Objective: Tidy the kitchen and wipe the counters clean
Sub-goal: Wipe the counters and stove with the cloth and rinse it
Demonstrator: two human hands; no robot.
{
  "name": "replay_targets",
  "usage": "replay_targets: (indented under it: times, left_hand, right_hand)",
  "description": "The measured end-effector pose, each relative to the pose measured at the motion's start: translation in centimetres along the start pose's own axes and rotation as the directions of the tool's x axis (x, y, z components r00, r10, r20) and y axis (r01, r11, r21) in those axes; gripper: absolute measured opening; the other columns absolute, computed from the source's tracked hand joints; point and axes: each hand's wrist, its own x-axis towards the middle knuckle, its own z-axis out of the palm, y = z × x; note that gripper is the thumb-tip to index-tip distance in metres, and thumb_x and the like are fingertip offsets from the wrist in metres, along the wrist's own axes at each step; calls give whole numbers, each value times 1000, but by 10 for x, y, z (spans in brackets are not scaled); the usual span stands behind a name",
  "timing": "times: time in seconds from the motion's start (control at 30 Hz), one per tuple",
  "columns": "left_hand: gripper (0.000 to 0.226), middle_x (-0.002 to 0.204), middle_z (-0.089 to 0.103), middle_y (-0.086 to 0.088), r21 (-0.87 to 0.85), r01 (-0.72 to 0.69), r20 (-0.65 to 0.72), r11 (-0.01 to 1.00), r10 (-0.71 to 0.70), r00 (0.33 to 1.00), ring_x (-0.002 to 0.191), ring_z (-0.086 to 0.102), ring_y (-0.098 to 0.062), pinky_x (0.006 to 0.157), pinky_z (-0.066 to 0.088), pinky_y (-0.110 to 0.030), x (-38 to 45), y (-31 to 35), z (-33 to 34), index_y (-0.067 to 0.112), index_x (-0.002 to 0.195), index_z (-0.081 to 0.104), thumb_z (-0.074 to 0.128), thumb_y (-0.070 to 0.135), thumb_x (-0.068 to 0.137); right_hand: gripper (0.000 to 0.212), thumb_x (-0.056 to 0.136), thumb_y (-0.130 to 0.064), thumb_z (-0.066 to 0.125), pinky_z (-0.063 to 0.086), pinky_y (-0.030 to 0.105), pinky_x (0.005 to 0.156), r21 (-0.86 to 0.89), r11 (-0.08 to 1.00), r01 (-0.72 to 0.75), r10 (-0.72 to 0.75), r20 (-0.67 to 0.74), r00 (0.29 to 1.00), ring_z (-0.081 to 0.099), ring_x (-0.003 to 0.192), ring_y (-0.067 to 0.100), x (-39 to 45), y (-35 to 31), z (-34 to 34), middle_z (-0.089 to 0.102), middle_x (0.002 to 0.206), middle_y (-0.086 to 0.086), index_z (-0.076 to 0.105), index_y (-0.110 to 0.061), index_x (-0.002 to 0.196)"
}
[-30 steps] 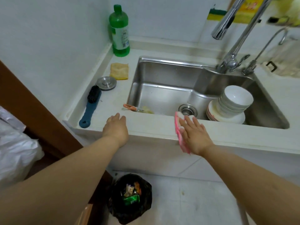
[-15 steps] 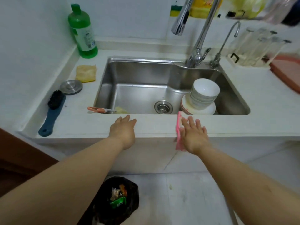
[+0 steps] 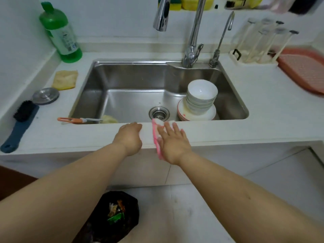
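While wiping the white tabletop (image 3: 263,106) front: right hand (image 3: 172,142) flat on pink-and-white cloth (image 3: 156,137), left hand (image 3: 129,137) relaxed, empty. Stacked white bowls (image 3: 201,95), blue-handled brush (image 3: 19,125) still untidied.

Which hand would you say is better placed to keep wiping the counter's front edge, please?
Probably the right hand: its flat fingers already press the pink cloth on the counter edge. The left hand rests there bare.
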Motion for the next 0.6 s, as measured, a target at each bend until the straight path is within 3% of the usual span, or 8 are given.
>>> replay_targets:
  times: [0.1, 0.2, 0.27, 0.33, 0.43, 0.53, 0.6]
  left_hand:
    - [66, 159, 14, -1, 71, -1, 63, 997, -4, 998, 146, 12, -30, 118, 16, -44, 8, 22, 8, 21, 149, 27, 46, 8, 86]
    - [72, 161, 5, 3, 57, 1, 75, 998, -5, 997, 147, 3, -28, 119, 11, -48, 11, 38, 16, 26, 151, 20, 46, 7, 86]
    - [74, 161, 4, 5, 66, 15, 70, 998, -19, 997, 147, 2, -28, 119, 9, -48, 12, 41, 18, 27, 151, 19, 46, 6, 86]
    - [73, 161, 6, 5, 66, 35, 61, 997, -39, 997, 147, 3, -28, 119, 10, -48, 12, 42, 19, 27, 151, 20, 45, 5, 86]
    - [71, 160, 8, 3, 59, 61, 57, 996, -64, 996, 147, 6, -28, 118, 12, -50, 13, 47, 20, 26, 150, 23, 47, 7, 85]
    - [70, 160, 12, -4, 54, 54, 61, 997, -57, 996, 146, 10, -31, 118, 16, -47, 16, 54, 23, 22, 149, 28, 49, 8, 84]
    - [66, 159, 16, -5, 39, 60, 48, 997, -61, 997, 145, 16, -32, 117, 19, -43, 18, 56, 23, 19, 146, 35, 50, 7, 83]
  right_hand:
    - [76, 95, -40, 45, 5, 48, 118, -53, 953, -297, 296, -30, 955, -6, 147, 34, -27, 95, -20, -8, 160, 7, 0, -21, 152]
    - [104, 76, -50, 70, 21, 48, 112, -100, 828, -552, 550, -45, 834, 12, 139, 38, -49, 163, -44, 7, 152, 13, 5, -14, 150]
    - [114, 70, -45, 76, 22, 47, 112, -49, 770, -636, 635, -33, 771, 14, 138, 40, -42, 168, -48, 10, 151, 15, 2, -11, 149]
    - [106, 78, -35, 70, 14, 47, 115, -1, 827, -562, 562, -40, 826, 3, 143, 42, -23, 138, -38, 0, 156, 16, -4, -11, 151]
    - [81, 93, -25, 51, 1, 45, 118, 12, 990, -141, 141, -43, 989, -12, 145, 38, -1, 61, -16, -11, 159, 13, -4, -16, 152]
    - [59, 101, -33, 27, -2, 43, 118, 63, 996, 61, -58, -41, 997, -15, 146, 29, 1, 43, -5, -10, 160, 4, 0, -23, 153]
    - [76, 94, -36, 42, 9, 47, 118, -60, 997, 47, -50, -48, 998, -7, 147, 33, -3, 78, -9, -4, 161, 6, -4, -23, 152]
